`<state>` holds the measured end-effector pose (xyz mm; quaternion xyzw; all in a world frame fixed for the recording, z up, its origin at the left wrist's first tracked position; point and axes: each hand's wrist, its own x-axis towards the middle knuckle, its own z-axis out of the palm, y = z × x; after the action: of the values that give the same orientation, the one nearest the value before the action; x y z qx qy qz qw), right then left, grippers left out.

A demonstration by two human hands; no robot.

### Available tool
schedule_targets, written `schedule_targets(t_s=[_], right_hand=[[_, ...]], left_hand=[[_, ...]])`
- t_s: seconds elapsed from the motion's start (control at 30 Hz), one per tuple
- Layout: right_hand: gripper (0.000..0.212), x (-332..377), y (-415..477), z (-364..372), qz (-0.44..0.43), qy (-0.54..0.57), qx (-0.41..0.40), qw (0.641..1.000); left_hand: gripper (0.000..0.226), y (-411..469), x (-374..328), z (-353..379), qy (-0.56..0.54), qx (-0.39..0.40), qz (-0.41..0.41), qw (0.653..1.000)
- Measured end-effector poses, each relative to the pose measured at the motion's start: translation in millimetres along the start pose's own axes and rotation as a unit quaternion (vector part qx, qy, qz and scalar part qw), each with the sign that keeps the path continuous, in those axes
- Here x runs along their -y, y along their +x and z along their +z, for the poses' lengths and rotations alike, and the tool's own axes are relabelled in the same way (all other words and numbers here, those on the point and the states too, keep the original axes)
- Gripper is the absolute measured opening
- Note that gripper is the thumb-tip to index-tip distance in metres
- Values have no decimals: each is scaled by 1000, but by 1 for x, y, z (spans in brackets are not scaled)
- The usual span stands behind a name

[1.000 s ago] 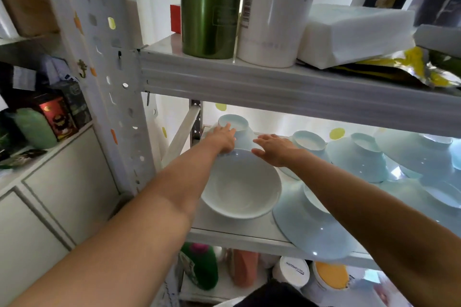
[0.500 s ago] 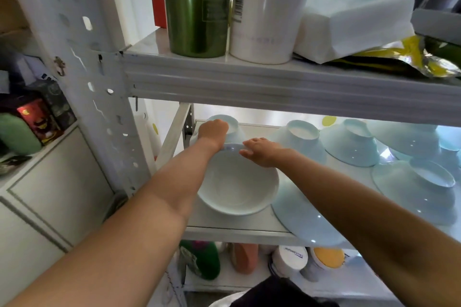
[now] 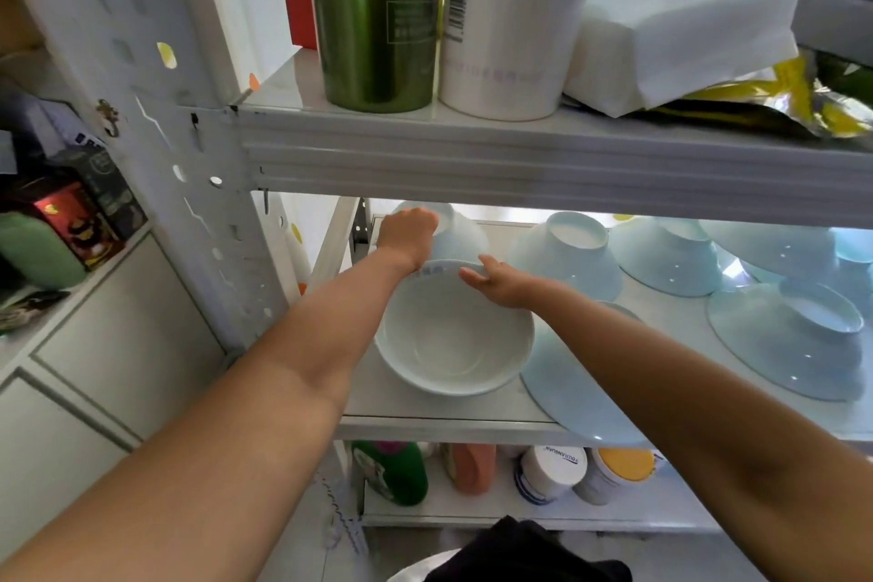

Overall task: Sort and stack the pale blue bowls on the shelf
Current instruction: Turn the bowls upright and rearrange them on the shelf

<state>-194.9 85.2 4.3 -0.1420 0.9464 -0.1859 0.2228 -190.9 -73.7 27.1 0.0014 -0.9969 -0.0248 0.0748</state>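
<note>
On the middle shelf (image 3: 449, 428) an upright pale bowl (image 3: 453, 345) stands at the front left. Behind it sits an upside-down pale blue bowl (image 3: 465, 236); my left hand (image 3: 408, 234) curls over its raised foot. My right hand (image 3: 496, 281) holds the far rim of the upright bowl, thumb up. More pale blue bowls lie upside down to the right: one (image 3: 567, 260) just past my right hand, another (image 3: 671, 255) beyond it and a wide one (image 3: 789, 340) at the far right. A wide, shallow upside-down bowl (image 3: 562, 388) lies partly under my right forearm.
The upper shelf edge (image 3: 519, 165) hangs low over the bowls and carries a green bottle (image 3: 378, 14), a white canister (image 3: 510, 14) and a white packet (image 3: 680, 28). A perforated post (image 3: 189, 165) stands at left. Bottles and jars (image 3: 548, 473) fill the shelf below.
My left hand has slid from the near side of the back bowl up onto its foot and curled. My right hand has stayed at the upright bowl's far rim.
</note>
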Motion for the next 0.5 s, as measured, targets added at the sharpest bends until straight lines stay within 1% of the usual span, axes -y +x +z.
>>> schedule_targets(t_s=[0.1, 0.13, 0.2, 0.23, 0.27, 0.33, 0.4, 0.47, 0.5], right_hand=[[77, -3, 2, 0, 40, 154, -45, 986], [81, -4, 2, -2, 54, 194, -63, 977], [84, -4, 2, -8, 75, 276, -81, 955], [81, -2, 1, -11, 80, 315, -82, 942], [74, 1, 0, -15, 76, 348, -80, 931], [53, 7, 1, -19, 46, 388, -83, 917], [40, 15, 1, -23, 23, 427, -105, 898], [37, 20, 1, -27, 30, 467, -134, 874], [35, 22, 1, -28, 29, 483, -150, 862]], left_hand=[[9, 2, -2, -14, -102, -12, -49, 994], [14, 5, -2, -16, -140, -15, -68, 988], [36, 8, -3, -19, -210, -6, -109, 972], [36, 9, -5, -20, -244, -6, -126, 961], [28, 8, -8, -23, -278, -11, -136, 951], [13, 9, -13, -28, -351, -21, -152, 924], [20, 6, -16, -36, -376, -16, -151, 914], [16, 5, -15, -39, -407, 29, -170, 897], [25, 6, -13, -38, -410, 53, -177, 893]])
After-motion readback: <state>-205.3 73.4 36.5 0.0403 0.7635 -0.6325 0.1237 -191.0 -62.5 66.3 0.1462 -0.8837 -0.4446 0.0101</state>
